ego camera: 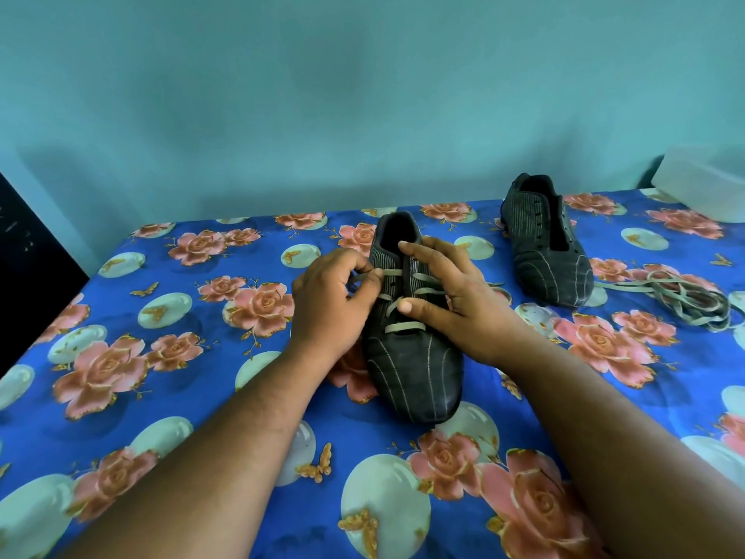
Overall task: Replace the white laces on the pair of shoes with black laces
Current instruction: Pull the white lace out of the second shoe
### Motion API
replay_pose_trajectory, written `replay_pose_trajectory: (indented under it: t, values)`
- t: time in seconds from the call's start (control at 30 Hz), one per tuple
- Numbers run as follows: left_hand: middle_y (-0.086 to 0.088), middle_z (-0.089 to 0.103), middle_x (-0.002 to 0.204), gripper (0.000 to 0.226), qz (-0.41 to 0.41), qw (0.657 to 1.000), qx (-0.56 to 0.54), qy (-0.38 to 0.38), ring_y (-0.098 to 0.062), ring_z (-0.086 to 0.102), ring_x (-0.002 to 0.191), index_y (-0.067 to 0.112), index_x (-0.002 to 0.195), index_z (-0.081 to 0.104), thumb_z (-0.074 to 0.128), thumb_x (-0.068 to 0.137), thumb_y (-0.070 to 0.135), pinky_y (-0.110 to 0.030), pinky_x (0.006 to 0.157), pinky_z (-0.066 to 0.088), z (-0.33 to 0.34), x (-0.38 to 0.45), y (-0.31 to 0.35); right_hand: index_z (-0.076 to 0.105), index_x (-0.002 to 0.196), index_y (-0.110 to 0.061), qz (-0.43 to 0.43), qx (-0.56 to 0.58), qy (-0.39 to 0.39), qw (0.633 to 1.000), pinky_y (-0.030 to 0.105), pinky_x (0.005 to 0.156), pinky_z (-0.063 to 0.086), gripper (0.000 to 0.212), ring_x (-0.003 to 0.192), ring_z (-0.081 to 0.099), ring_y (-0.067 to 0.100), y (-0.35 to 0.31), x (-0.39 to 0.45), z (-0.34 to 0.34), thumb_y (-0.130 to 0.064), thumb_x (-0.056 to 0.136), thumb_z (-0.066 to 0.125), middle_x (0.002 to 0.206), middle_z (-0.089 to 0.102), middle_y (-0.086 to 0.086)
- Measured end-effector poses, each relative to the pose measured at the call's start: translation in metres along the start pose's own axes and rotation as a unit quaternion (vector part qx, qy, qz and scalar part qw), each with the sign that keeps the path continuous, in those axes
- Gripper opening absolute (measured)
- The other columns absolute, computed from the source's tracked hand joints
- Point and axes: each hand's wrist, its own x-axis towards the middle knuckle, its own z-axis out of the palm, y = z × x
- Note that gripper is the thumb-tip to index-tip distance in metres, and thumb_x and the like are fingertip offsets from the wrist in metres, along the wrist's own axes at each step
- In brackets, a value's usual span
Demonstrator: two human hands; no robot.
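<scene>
Left hand (330,294) pinches the near shoe's (411,357) white lace (399,328) (no readable branding), right hand (447,292) fingers spread, steadying it.

Near black shoe (411,357) half-laced (white lace (403,327)); far shoe (544,252) laceless

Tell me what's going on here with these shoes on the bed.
A person is unlacing a dark shoe on a floral bedsheet. The left hand pinches a loop of its white lace near the eyelets, while the right hand steadies the shoe from the other side. That lace is threaded through several rows. A second shoe farther right already has bare eyelets, and a loose pale lace lies piled beside it. No black laces are visible.
</scene>
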Motion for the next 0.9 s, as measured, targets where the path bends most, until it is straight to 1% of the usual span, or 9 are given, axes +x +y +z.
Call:
replay_pose_trajectory:
  t: [0.13,0.2,0.3,0.33,0.4,0.47,0.6,0.73,0.9]
  values:
    - [0.004,0.055,0.066,0.027,-0.159,0.986,0.048,-0.009,-0.027,0.058,0.071,0.017,0.071,0.053,0.064,0.086,0.038,-0.040,0.068,0.043,-0.005,0.002,-0.009,0.036,0.152,-0.045,0.018,0.016,-0.011,1.000,0.030,0.118,0.026,0.077,0.146,0.028,0.007,-0.002,-0.001,-0.001,-0.067,0.082,0.060,0.157,0.030,-0.007]
    - [0.003,0.056,0.065,0.029,-0.178,0.977,0.114,-0.011,-0.027,0.057,0.071,0.016,0.070,0.056,0.066,0.087,0.038,-0.039,0.069,0.040,-0.009,0.002,-0.010,0.034,0.153,-0.041,0.029,0.024,-0.016,0.999,0.021,0.116,0.027,0.078,0.138,0.033,-0.001,-0.002,-0.001,-0.001,-0.065,0.083,0.060,0.154,0.035,-0.009]
    - [0.006,0.066,0.082,0.018,-0.151,0.975,0.161,0.001,-0.028,0.063,0.086,0.022,0.083,0.063,0.067,0.088,0.039,-0.038,0.078,0.040,-0.014,0.002,-0.008,0.028,0.155,-0.040,0.053,0.013,-0.028,0.998,-0.005,0.095,0.021,0.081,0.124,0.033,-0.010,-0.002,-0.002,-0.005,-0.059,0.085,0.064,0.147,0.038,-0.013]
    - [0.007,0.069,0.097,0.017,-0.131,0.979,0.155,0.012,-0.028,0.064,0.096,0.023,0.097,0.066,0.067,0.089,0.039,-0.041,0.085,0.042,-0.015,0.001,-0.007,0.024,0.156,-0.043,0.063,0.009,-0.035,0.997,0.000,0.096,0.024,0.084,0.126,0.035,-0.007,-0.002,-0.002,-0.006,-0.062,0.084,0.064,0.148,0.038,-0.014]
    - [0.003,0.067,0.122,0.039,-0.079,0.989,0.122,0.037,-0.027,0.062,0.113,0.022,0.123,0.063,0.057,0.090,0.043,-0.047,0.094,0.045,-0.016,-0.001,0.000,0.016,0.155,-0.050,0.080,-0.006,-0.055,0.995,0.027,0.110,0.034,0.093,0.134,0.043,0.008,0.002,0.000,-0.007,-0.080,0.078,0.057,0.153,0.039,-0.011]
    - [0.003,0.069,0.118,0.046,-0.044,0.994,0.098,0.031,-0.026,0.064,0.109,0.024,0.124,0.063,0.044,0.091,0.050,-0.047,0.094,0.046,-0.016,-0.003,0.013,0.011,0.152,-0.057,0.095,-0.018,-0.075,0.992,0.047,0.112,0.040,0.101,0.130,0.054,0.022,0.007,0.001,-0.010,-0.096,0.067,0.050,0.152,0.045,-0.007]
    - [0.009,0.065,0.071,0.055,-0.060,0.987,0.147,-0.037,-0.026,0.069,0.081,0.029,0.096,0.067,0.035,0.088,0.073,-0.044,0.088,0.047,-0.012,-0.009,0.021,0.024,0.154,-0.044,0.128,-0.015,-0.104,0.986,0.044,0.108,0.046,0.120,0.119,0.062,0.011,0.010,0.001,-0.023,-0.102,0.052,0.051,0.136,0.062,-0.007]
    - [0.007,0.061,0.060,0.053,0.003,0.994,0.107,0.013,-0.022,0.064,0.064,0.022,0.078,0.064,0.045,0.090,0.070,-0.042,0.074,0.050,-0.012,-0.006,0.012,0.028,0.152,-0.042,0.139,-0.009,-0.099,0.985,0.043,0.106,0.048,0.126,0.115,0.064,0.009,0.012,0.003,-0.020,-0.105,0.045,0.049,0.133,0.064,-0.006]
    - [0.006,0.057,0.062,0.041,0.062,0.996,-0.021,-0.064,-0.009,0.053,0.059,0.020,0.077,0.060,0.057,0.094,0.057,-0.035,0.064,0.043,-0.006,-0.008,0.012,0.027,0.151,-0.041,0.138,-0.013,-0.093,0.986,0.045,0.103,0.050,0.124,0.111,0.066,0.013,0.015,0.004,-0.018,-0.105,0.048,0.049,0.129,0.066,-0.003]
